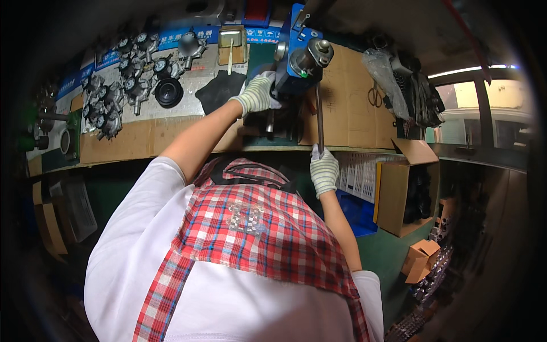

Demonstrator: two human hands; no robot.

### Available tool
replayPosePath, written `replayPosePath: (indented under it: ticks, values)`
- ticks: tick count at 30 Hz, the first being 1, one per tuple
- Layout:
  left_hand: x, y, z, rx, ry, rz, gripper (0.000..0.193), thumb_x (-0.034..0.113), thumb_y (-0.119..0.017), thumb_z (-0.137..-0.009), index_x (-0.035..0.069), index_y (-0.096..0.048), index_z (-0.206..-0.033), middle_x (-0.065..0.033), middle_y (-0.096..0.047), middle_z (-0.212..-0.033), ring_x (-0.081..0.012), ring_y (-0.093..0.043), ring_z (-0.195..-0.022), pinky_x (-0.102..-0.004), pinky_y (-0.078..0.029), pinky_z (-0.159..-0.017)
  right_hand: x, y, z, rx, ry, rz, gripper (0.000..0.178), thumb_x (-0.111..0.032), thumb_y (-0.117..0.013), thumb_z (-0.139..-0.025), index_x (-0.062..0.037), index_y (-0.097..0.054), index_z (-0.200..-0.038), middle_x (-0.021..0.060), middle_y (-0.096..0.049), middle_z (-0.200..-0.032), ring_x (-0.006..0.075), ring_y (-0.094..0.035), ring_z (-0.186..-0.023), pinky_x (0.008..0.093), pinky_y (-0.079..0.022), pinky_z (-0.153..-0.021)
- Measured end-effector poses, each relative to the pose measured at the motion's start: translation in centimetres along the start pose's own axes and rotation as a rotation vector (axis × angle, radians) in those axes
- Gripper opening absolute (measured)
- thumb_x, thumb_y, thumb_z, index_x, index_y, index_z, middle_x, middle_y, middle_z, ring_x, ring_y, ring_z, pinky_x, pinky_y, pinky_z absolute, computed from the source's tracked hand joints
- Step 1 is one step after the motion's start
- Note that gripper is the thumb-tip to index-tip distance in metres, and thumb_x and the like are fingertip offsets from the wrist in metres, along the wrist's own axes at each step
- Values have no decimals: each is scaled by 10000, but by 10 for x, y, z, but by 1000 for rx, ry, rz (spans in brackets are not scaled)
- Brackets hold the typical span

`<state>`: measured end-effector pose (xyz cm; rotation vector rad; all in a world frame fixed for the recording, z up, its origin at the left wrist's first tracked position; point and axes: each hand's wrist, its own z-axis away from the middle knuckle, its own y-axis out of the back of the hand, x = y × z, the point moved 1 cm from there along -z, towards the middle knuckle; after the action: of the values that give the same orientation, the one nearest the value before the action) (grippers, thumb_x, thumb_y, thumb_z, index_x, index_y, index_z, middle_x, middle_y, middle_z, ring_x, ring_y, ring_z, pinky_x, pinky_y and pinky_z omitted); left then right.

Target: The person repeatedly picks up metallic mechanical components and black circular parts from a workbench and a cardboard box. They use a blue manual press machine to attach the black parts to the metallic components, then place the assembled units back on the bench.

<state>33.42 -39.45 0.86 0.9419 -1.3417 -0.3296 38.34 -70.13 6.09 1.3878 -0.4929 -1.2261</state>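
Note:
A blue hand press (295,71) stands on the workbench in front of me. Its long dark lever (319,117) slopes down toward me, and my right hand (324,170), in a striped knit glove, is wrapped round the lower end. My left hand (257,94), gloved alike, reaches to the left side of the press with its fingers curled in. The press body hides the fingertips and whatever they hold. A dark flat sheet (221,91) lies left of that hand, beside a round black part (168,92).
Several metal housings (137,85) cluster at the left of the bench. A brush (231,57) rests in a small tray at the back. Scissors (375,96) and a plastic bag (380,71) are at the right. Below the bench's front edge stands an open carton (393,199) with dark parts.

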Motion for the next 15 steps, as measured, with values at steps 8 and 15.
replayPosePath:
  ticks: [8, 15]
  values:
    - [-16, -6, 2, -14, 49, 53, 966, 403, -890, -621, -7, -486, -1396, -217, -452, -1471, -419, -453, -1326, -456, -382, -1123, 9, -48, -37, 52, 21, -12, 492, -518, -469, -1011, -79, -690, -1008, 240, -694, -883, 441, -669, -845, 507, -523, -755]
    - [-16, 9, 29, -44, 146, -51, 1098, 553, -858, -666, 119, -352, -1538, -249, -330, -1564, -457, -358, -1411, -512, -335, -1163, 13, -92, -74, 156, 57, -52, 456, -461, -510, -983, -53, -678, -1099, 217, -708, -859, 428, -678, -806, 517, -528, -749]
